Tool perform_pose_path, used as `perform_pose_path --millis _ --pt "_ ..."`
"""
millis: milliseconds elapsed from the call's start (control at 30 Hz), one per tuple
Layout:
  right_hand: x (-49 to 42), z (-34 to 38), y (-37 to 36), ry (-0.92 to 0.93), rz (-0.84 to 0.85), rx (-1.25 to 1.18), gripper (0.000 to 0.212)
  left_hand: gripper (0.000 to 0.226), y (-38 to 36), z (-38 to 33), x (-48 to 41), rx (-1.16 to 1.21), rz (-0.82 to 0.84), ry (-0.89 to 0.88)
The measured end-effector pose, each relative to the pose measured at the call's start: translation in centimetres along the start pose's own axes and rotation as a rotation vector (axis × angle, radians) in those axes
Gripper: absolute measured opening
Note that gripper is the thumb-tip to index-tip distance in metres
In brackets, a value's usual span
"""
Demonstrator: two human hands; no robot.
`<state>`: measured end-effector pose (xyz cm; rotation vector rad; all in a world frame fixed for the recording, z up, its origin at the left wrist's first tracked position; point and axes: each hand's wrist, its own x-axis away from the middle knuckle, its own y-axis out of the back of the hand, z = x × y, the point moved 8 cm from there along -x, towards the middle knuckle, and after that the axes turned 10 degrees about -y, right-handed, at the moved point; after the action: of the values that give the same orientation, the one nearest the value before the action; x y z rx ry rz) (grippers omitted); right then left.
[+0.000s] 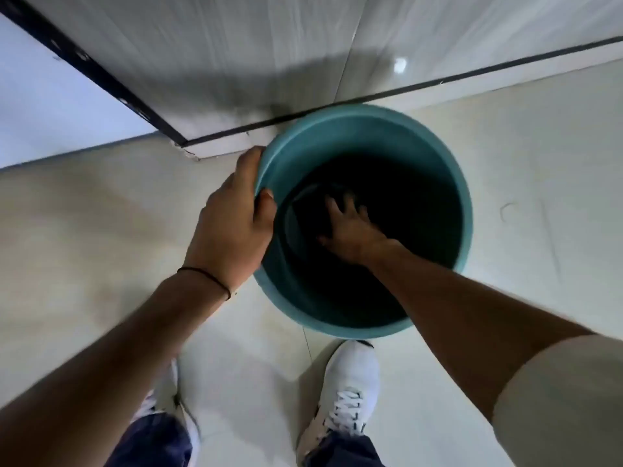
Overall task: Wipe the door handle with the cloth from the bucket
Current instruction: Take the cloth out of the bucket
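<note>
A teal bucket (448, 170) stands on the pale floor just in front of my feet. My left hand (232, 217) grips its left rim, thumb inside and fingers outside. My right hand (350, 230) reaches deep into the bucket with fingers spread, down at the dark bottom. The inside is very dark; something dark lies under the fingertips, but I cannot tell if it is the cloth or whether the hand holds it. No door handle is in view.
A white wall (236, 55) with a dark skirting strip (438, 84) runs right behind the bucket. A dark door-frame edge (101, 75) slants at the upper left. My white shoes (347, 392) stand close below the bucket.
</note>
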<state>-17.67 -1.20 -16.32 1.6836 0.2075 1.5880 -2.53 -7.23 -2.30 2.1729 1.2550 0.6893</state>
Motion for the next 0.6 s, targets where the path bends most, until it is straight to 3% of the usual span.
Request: perform_pose_path --millis 200,300,400,500,600 --pt "-5.9 0.2 -6.0 -0.110 0.073 0.135 0.094 0.033 -1.0 2.4 0.1 0.136 -0.168 0.000" --pt "-7.4 0.0 -7.0 -0.225 0.012 0.048 0.073 0.022 -1.4 3.2 0.0 0.192 -0.202 0.008" --pt "-7.2 0.8 -6.1 -0.200 -0.098 0.046 0.065 0.015 -1.4 3.3 0.1 0.221 -0.201 0.024" --pt "-5.6 0.4 -4.9 -0.182 -0.017 -0.062 0.073 0.005 -1.4 3.5 0.1 0.189 -0.169 0.083" --pt "-2.7 -0.6 -2.8 -0.196 0.058 -0.315 0.087 0.015 -0.8 3.3 0.4 0.167 -0.109 0.123"
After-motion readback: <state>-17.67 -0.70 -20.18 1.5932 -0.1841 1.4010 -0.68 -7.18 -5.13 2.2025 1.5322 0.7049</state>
